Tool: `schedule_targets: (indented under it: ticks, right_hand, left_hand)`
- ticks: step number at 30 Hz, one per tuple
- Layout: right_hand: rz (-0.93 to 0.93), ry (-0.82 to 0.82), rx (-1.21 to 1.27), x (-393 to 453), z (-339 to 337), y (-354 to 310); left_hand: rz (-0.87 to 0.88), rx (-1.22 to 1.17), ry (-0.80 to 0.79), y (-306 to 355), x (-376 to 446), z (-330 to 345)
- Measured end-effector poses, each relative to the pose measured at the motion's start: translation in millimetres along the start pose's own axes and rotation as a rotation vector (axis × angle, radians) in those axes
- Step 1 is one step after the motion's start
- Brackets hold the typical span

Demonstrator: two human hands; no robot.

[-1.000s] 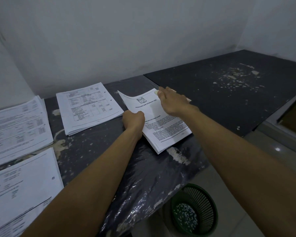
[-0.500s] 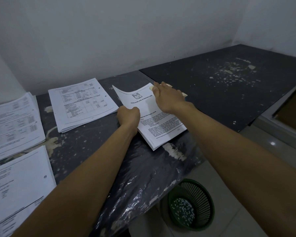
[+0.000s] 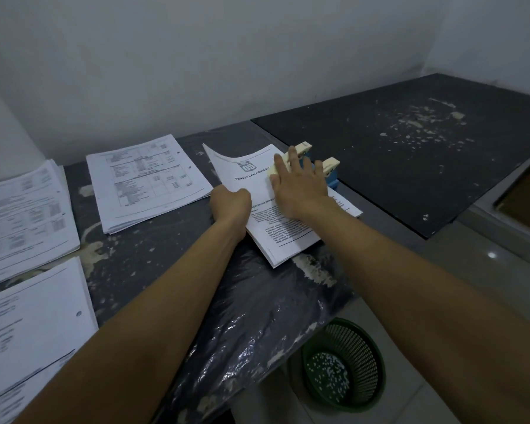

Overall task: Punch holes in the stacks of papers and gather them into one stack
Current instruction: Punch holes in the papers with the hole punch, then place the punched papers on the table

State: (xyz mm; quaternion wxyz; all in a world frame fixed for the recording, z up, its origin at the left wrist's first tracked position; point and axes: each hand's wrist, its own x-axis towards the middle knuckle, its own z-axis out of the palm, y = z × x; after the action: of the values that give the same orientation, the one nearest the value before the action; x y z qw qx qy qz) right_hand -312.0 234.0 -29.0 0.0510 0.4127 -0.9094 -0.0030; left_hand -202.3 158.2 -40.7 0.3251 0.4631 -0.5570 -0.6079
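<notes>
A stack of printed paper (image 3: 283,237) lies at an angle on the dark table (image 3: 153,252), its right edge pushed into a hole punch (image 3: 331,168) with cream levers and a blue base. My left hand (image 3: 231,201) is shut on the stack's left edge, whose far corner curls up. My right hand (image 3: 299,186) lies flat with spread fingers on the punch levers and the paper's right edge. Three more stacks lie to the left: one with punched holes (image 3: 144,182), one at the far left (image 3: 25,215), one near me (image 3: 28,332).
A green mesh wastebasket (image 3: 344,362) with white paper dots stands on the floor under the table's right corner. A black mat (image 3: 410,148) covers the adjoining surface to the right. A white wall runs behind the table. Crinkled plastic sheeting covers the table's front edge.
My right hand has slid further right onto the punch levers, which now show beyond my fingers. My left hand keeps its grip on the stack's left edge.
</notes>
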Motion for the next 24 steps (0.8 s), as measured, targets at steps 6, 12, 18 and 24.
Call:
schedule_targets:
  ticks: [6,12,18,24]
  right_hand:
    - [-0.008,-0.085,0.363,8,-42,13]
    - [0.132,-0.204,0.763,11,-77,28]
    - [0.115,-0.165,0.78,10,-92,22]
    - [0.168,-0.008,0.749,11,-91,11]
  left_hand:
    - [-0.008,0.005,-0.001,3,-5,-2]
    - [-0.051,-0.019,-0.023,7,-7,-4]
    - [0.0,0.028,-0.044,14,-10,-16]
    - [0.102,0.055,-0.031,30,-12,-56]
